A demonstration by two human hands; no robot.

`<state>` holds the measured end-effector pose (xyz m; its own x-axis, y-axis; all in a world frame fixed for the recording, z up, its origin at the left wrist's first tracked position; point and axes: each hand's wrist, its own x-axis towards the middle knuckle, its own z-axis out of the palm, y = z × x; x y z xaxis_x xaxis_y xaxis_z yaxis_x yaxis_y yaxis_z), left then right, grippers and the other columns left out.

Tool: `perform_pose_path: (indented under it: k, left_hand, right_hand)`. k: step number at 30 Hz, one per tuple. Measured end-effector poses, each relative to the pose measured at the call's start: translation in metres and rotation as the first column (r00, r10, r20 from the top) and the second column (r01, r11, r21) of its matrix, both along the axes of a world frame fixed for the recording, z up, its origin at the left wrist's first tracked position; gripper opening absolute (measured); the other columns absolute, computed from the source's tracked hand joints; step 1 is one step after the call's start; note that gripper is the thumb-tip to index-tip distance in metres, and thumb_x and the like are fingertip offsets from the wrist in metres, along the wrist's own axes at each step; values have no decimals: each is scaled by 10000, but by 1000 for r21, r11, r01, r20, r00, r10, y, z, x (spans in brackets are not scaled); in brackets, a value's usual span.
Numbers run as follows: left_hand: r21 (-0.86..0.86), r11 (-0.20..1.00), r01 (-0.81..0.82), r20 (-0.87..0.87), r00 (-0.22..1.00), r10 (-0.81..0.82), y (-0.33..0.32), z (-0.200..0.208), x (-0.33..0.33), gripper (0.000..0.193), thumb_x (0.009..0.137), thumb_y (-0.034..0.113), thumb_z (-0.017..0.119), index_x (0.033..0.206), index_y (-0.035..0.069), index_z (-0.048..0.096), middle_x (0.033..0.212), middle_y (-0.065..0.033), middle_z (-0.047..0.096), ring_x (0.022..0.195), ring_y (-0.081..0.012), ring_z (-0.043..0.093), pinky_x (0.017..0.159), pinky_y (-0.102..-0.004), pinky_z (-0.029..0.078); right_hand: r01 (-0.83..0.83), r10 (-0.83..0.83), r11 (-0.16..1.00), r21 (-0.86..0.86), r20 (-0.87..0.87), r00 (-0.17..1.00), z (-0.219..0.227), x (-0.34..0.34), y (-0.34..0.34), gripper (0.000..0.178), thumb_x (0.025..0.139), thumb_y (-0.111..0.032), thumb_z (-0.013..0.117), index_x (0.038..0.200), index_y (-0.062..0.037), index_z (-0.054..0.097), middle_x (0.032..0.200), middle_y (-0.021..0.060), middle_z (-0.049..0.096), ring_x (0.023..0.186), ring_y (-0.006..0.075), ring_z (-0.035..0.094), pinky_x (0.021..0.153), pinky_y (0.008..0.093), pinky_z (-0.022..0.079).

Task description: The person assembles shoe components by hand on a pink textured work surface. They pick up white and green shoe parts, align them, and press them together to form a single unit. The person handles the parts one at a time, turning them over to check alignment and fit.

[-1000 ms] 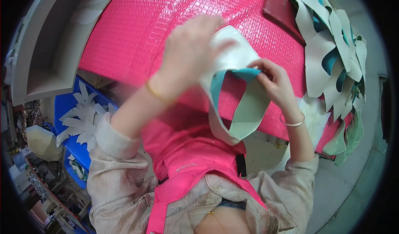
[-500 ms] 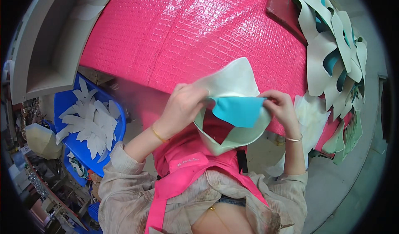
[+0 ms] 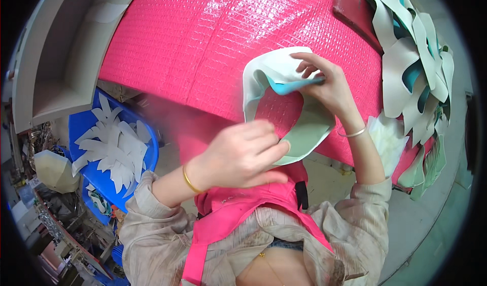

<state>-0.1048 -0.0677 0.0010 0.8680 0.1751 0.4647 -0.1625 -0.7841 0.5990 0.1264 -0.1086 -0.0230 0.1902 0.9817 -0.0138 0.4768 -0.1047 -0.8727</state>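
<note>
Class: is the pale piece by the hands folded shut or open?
The pale piece is open: pink tabletop shows through its middle. The right hand holds it; the left hand hides part.

Two hands (image 3: pixel 243 151) (image 3: pixel 329 85), two bracelets (image 3: pixel 188 179) (image 3: pixel 352 133), one pale looped piece (image 3: pixel 317 126), one pink apron (image 3: pixel 223 220)

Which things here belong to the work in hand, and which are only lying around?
For the work, probably:
pale piece in right hand, near left hand
pink table
similar pieces at right

Lying around, probably:
blue basin
white scraps
red block
</note>
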Motion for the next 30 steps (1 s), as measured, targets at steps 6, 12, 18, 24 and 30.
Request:
perform_pose_path:
  k: [6,12,18,24,30]
  left_hand:
    - [-748,654,112,58,993,-104,-4,-54,-16,220,811,133,583,629,21,531,556,-66,472,542,-214,473,584,-309,388]
    - [-212,872,-440,-265,885,382,-45,-48,15,249,820,62,555,1035,-60,525,1039,-206,542,960,-344,533,828,-365,447]
    - [72,891,-448,-381,813,440,-48,-45,31,393,777,63,559,1136,-61,456,1206,-208,434,1095,-351,436,902,-383,405]
    - [228,872,-433,-316,815,487,-49,-57,31,436,769,91,561,1166,-52,452,1185,-190,447,1051,-331,455,885,-379,404]
    - [326,857,-399,-414,755,509,-45,-51,41,447,752,120,587,1155,-32,470,1118,-158,472,946,-275,481,798,-345,421]
  right_hand:
    - [134,-191,973,-186,-335,923,-11,46,22,219,785,-166,659,914,11,658,776,33,650,672,94,593,588,238,479]
    - [-264,119,954,144,626,771,32,21,26,448,677,-174,692,1097,-96,557,1031,144,549,1031,327,472,904,412,369]
    - [-461,711,687,-562,386,589,27,-9,67,364,596,-128,709,910,-36,550,838,114,602,795,291,580,710,360,464]
    - [-532,714,699,-477,440,544,19,-9,67,234,635,-125,680,816,-2,597,757,164,601,749,332,593,662,392,476]
    - [-490,723,690,-532,509,466,7,-9,81,235,621,-135,680,811,-6,630,771,179,608,778,342,596,681,406,479]
